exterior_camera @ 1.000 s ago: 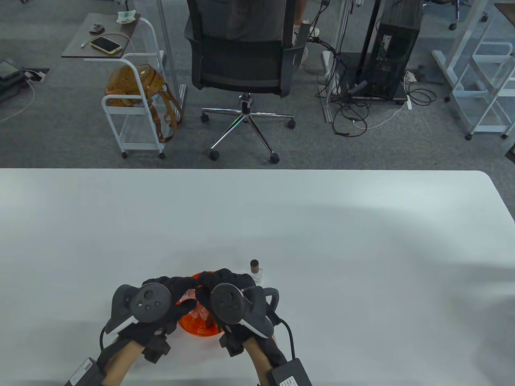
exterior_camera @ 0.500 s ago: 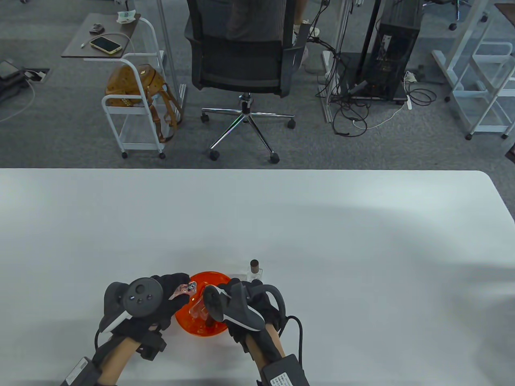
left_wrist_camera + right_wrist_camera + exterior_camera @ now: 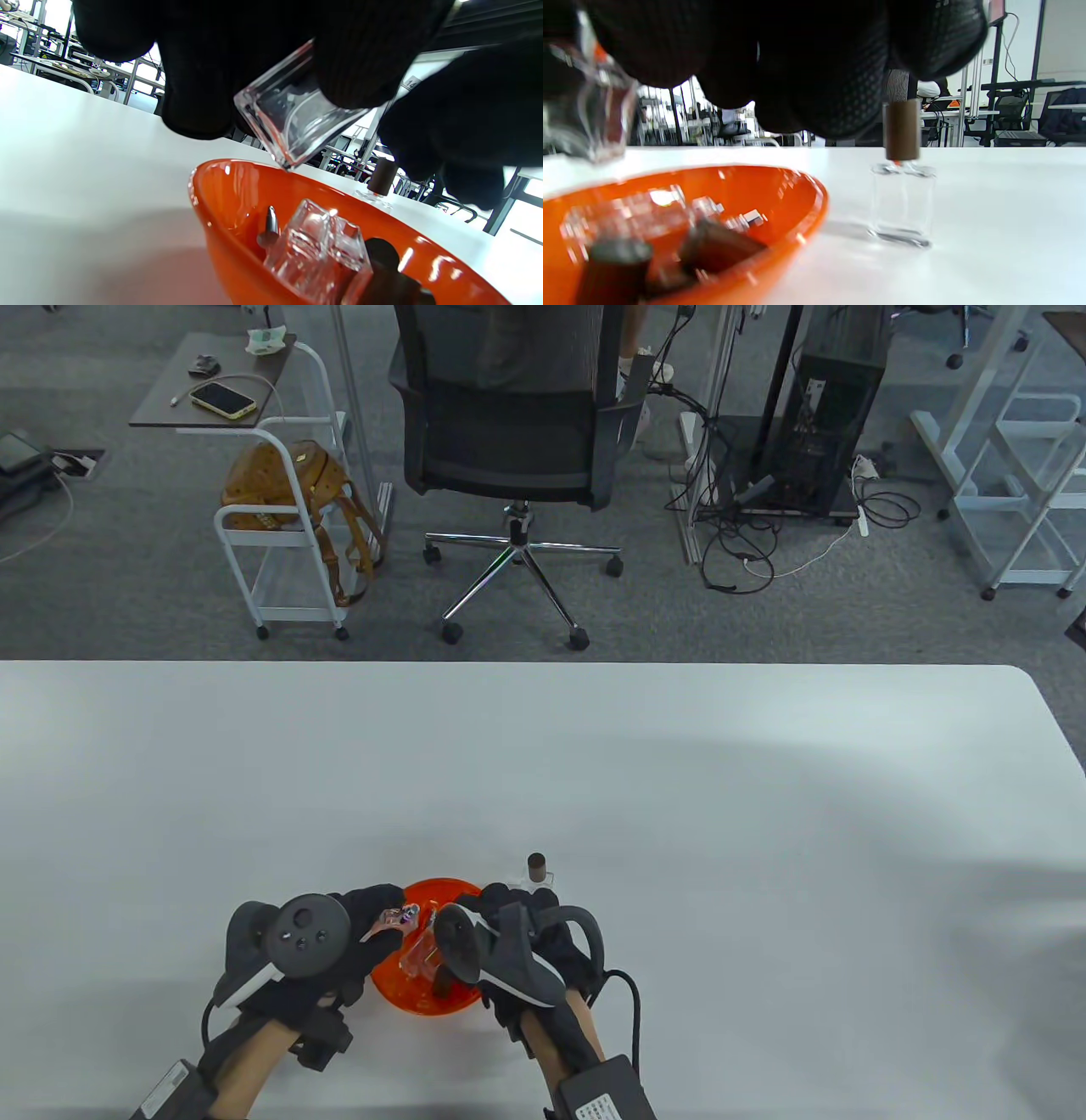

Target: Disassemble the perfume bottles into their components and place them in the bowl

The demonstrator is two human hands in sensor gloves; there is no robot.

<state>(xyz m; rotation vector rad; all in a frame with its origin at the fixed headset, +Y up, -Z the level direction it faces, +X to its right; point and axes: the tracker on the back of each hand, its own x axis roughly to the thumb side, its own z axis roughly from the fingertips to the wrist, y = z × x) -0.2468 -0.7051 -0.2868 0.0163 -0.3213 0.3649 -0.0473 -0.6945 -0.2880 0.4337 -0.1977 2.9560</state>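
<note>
One clear square glass bottle body (image 3: 292, 123), pinched in left hand (image 3: 339, 950) fingers above round orange plastic bowl (image 3: 424, 994), evidently for dropping in; right hand (image 3: 517, 933) grip indiscernible; brown-capped bottle (image 3: 902, 178) stands beyond its fingertips.

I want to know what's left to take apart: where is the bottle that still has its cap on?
The capped bottle stands upright on the table, just past the orange bowl on its far right side, beyond the right hand.
</note>
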